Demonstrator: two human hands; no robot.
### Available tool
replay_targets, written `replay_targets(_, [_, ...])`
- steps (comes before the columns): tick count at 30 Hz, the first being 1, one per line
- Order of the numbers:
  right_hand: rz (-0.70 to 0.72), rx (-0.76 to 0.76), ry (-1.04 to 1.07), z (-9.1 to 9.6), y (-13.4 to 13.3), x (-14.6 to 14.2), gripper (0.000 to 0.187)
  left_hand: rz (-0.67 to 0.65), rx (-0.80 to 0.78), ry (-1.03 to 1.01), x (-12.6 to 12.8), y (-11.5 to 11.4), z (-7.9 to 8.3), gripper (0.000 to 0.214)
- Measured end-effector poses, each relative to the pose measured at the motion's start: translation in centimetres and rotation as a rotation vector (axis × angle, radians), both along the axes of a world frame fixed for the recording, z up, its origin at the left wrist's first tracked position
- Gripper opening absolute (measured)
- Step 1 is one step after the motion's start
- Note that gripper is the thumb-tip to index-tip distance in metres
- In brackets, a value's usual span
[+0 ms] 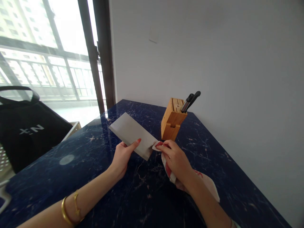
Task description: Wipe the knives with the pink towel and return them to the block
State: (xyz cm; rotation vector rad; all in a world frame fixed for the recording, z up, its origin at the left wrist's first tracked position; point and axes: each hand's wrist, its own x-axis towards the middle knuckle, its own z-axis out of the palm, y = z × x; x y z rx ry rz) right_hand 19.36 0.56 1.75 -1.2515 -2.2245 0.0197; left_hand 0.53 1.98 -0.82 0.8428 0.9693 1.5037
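A broad steel cleaver (133,133) is held tilted above the blue marble-patterned table. My left hand (123,156) grips the blade by its near edge, thumb lying flat on the upper face. With closed fingers, my right hand (174,156) pinches a white and red cloth (206,183) against the blade's right end. The cloth hangs under the right wrist and forearm. Hand and cloth hide the cleaver's handle. Just beyond the right hand stands a wooden knife block (172,122) with two dark-handled tools (191,100) in its slots.
The dark blue table (95,158) meets a plain wall (213,63) at the back and right. On the left, a black bag (30,126) sits beside the table edge, before a bright window. Part of a white object (4,194) shows at the lower left.
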Motion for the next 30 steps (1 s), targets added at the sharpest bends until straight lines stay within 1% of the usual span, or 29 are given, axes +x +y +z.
replay_targets(4, [-0.019, -0.009, -0.01, -0.1, 0.1, 0.2, 0.029, -0.009, -0.042, -0.031, -0.2, 0.3, -0.2, 0.039])
replay_targets(7, [-0.038, -0.041, -0.016, -0.2, 0.1, 0.4, 0.028, 0.012, -0.057, -0.048, -0.5, 0.5, -0.2, 0.038])
replay_targets(12, [-0.191, -0.155, 0.127, -0.7, 0.8, 1.2, 0.025, 0.026, -0.049, -0.021, -0.8, 0.6, 0.0, 0.04])
replay_targets(16, [-0.244, -0.101, 0.233, -1.5, 1.4, 1.6, 0.021, 0.031, -0.002, 0.012, -0.5, 0.5, 0.4, 0.041])
replay_targets(19, [-0.227, -0.046, 0.305, -1.7, 1.4, 1.3, 0.019, 0.044, 0.045, 0.061, -0.4, 0.3, 0.6, 0.041])
replay_targets(22, [-0.178, -0.015, 0.347, -1.3, 1.1, 0.5, 0.018, 0.062, 0.079, 0.114, -0.4, 0.1, 0.7, 0.039])
replay_targets(26, [-0.087, -0.022, 0.358, -0.8, 0.4, -0.3, 0.026, 0.07, 0.108, 0.163, -0.4, -0.1, 0.8, 0.038])
replay_targets(30, [-0.031, -0.024, 0.333, -1.1, 0.2, -0.9, 0.032, 0.095, 0.12, 0.185, -0.2, -0.3, 1.0, 0.038])
